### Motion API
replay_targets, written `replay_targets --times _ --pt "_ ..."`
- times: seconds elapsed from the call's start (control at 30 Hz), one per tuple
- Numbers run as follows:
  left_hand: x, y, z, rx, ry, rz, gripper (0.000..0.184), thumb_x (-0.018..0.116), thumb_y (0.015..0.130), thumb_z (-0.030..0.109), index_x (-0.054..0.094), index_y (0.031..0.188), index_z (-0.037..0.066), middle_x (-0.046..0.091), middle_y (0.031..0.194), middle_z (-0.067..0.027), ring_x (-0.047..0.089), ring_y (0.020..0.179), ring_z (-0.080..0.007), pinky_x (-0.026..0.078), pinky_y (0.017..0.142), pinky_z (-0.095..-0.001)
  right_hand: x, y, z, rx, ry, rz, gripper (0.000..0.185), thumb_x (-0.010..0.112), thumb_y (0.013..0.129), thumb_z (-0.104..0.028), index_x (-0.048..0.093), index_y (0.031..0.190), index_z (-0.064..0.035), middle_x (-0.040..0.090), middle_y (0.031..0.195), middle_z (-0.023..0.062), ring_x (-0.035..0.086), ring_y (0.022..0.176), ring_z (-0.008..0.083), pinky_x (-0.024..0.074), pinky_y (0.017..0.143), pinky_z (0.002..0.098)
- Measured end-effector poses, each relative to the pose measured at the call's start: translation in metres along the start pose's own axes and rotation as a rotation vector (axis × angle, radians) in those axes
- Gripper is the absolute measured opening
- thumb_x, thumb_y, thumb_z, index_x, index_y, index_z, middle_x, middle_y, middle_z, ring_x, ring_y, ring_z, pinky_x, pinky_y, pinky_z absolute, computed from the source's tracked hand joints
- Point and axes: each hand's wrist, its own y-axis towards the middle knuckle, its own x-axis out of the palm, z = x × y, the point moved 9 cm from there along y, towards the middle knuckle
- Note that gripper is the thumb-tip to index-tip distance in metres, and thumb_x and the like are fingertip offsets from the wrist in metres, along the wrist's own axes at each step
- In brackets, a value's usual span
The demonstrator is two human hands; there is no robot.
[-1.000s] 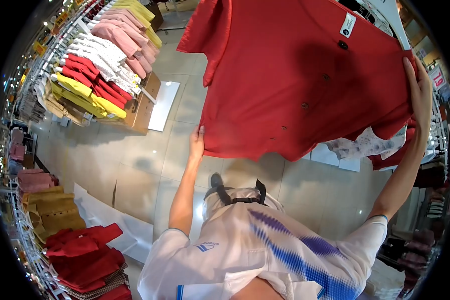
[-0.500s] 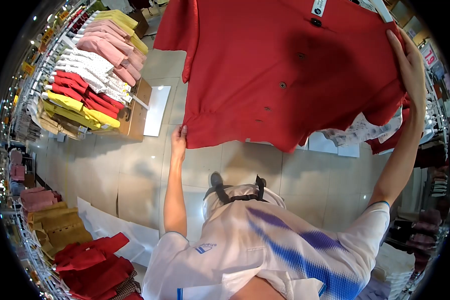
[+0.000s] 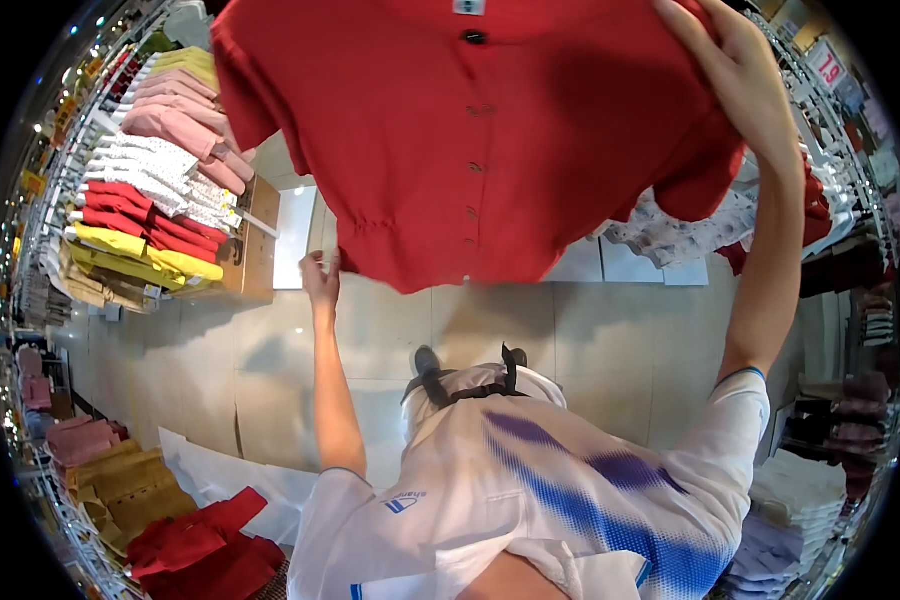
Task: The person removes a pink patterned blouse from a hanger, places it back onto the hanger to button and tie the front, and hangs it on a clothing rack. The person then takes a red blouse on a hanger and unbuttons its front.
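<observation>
A red short-sleeved button-front shirt (image 3: 400, 150) hangs spread out in front of me, with a row of dark buttons and a white tag (image 3: 469, 7) at its neck. My right hand (image 3: 745, 85) grips it at the top right shoulder; part of the fingers lies behind the cloth or out of view. Just beside the shirt's lower left hem corner is my left hand (image 3: 320, 280), fingers bent and apart, with no cloth visible between them.
At left, a rack (image 3: 100, 130) carries yellow, pink, white and red garments. Folded clothes, including a red garment (image 3: 205, 545), lie at lower left. White stacked clothes (image 3: 795, 495) sit at lower right. Behind the shirt hang white patterned garments (image 3: 670, 230). Tiled floor (image 3: 270, 370) surrounds my feet.
The shirt and my right hand have shifted left and up in view. My left hand has let go of the hem corner, which now hangs more loosely.
</observation>
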Motion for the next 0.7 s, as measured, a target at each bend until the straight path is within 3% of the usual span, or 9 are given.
replay_targets --times 0.1,0.17,0.2,0.23,0.27,0.37,0.57,0.63,0.7 --pt "-0.026 -0.005 0.072 0.202 0.072 0.185 0.035 0.074 0.087 0.03 0.056 0.093 0.002 0.056 0.087 -0.0102 0.054 0.082 -0.0248 0.044 0.072 -0.0354 0.014 0.005 -0.032 0.111 -0.137 -0.068 0.033 0.06 0.093 -0.027 0.055 0.084 0.0045 0.05 0.065 0.0144 0.05 0.063 0.0207 0.0413 0.061 0.0359" --pt "-0.005 -0.03 0.136 -0.002 -0.192 -0.105 0.026 0.073 0.086 0.022 0.056 0.09 0.002 0.056 0.08 -0.0065 0.054 0.075 -0.0187 0.042 0.057 -0.0305 0.025 0.011 -0.045 0.125 -0.187 -0.071 0.035 0.06 0.093 -0.029 0.056 0.084 0.0048 0.051 0.064 0.0148 0.051 0.062 0.022 0.0414 0.061 0.0366" --pt "0.02 -0.053 0.161 0.174 -0.283 -0.257 0.028 0.075 0.083 0.022 0.056 0.092 0.003 0.056 0.083 -0.0057 0.055 0.079 -0.0163 0.042 0.053 -0.0272 0.034 0.015 -0.047 0.096 -0.062 -0.082 0.036 0.06 0.093 -0.029 0.057 0.083 0.0053 0.055 0.066 0.0177 0.055 0.064 0.0281 0.0432 0.062 0.0391" --pt "0.043 -0.08 0.197 0.112 -0.294 -0.474 0.038 0.078 0.079 0.023 0.055 0.102 0.003 0.057 0.093 -0.0071 0.055 0.086 -0.0158 0.044 0.055 -0.0258 0.041 0.019 -0.052 0.064 0.063 -0.093 0.037 0.059 0.093 -0.029 0.058 0.082 0.0057 0.059 0.068 0.0207 0.059 0.067 0.0342 0.0449 0.063 0.0417" --pt "0.055 -0.102 0.228 0.069 -0.48 -0.566 0.048 0.082 0.074 0.025 0.054 0.105 0.002 0.059 0.104 -0.008 0.054 0.092 -0.0181 0.049 0.075 -0.0308 0.044 0.02 -0.058 0.065 0.064 -0.092 0.037 0.059 0.093 -0.029 0.058 0.082 0.0057 0.059 0.068 0.0207 0.059 0.067 0.0342 0.0449 0.063 0.0417" --pt "0.075 -0.111 0.277 0.266 -0.275 -0.426 0.075 0.088 0.065 0.033 0.048 0.115 -0.005 0.05 0.119 -0.0158 0.05 0.107 -0.0288 0.043 0.091 -0.0408 0.053 0.023 -0.071 -0.069 0.1 -0.025 0.036 0.059 0.093 -0.029 0.059 0.083 0.0063 0.062 0.074 0.0247 0.063 0.075 0.0383 0.0482 0.068 0.044" --pt "0.105 -0.093 0.248 0.402 -0.28 -0.144 0.047 0.073 0.083 0.035 0.056 0.105 -0.003 0.059 0.098 -0.0188 0.061 0.083 -0.035 0.049 0.073 -0.0421 0.048 0.033 -0.09 -0.062 0.058 -0.026 0.038 0.057 0.094 -0.028 0.06 0.081 0.0069 0.062 0.073 0.0266 0.063 0.073 0.0422 0.0492 0.068 0.0468" --pt "0.124 -0.099 0.204 -0.057 -0.449 -0.64 0.028 0.06 0.093 0.026 0.058 0.101 -0.001 0.062 0.079 -0.0157 0.063 0.068 -0.0328 0.05 0.064 -0.0426 0.049 0.035 -0.085 -0.035 0.038 -0.035 0.037 0.057 0.094 -0.027 0.061 0.081 0.0071 0.062 0.073 0.0269 0.063 0.073 0.0422 0.0495 0.068 0.0466" --pt "0.114 -0.099 0.202 0.111 -0.419 -0.575 0.026 0.057 0.095 0.025 0.059 0.1 -0.001 0.061 0.073 -0.0151 0.063 0.065 -0.0299 0.05 0.062 -0.0416 0.05 0.043 -0.083 -0.093 0.06 -0.008 0.035 0.056 0.094 -0.025 0.061 0.083 0.0077 0.062 0.073 0.0274 0.064 0.073 0.0415 0.0499 0.068 0.0463"
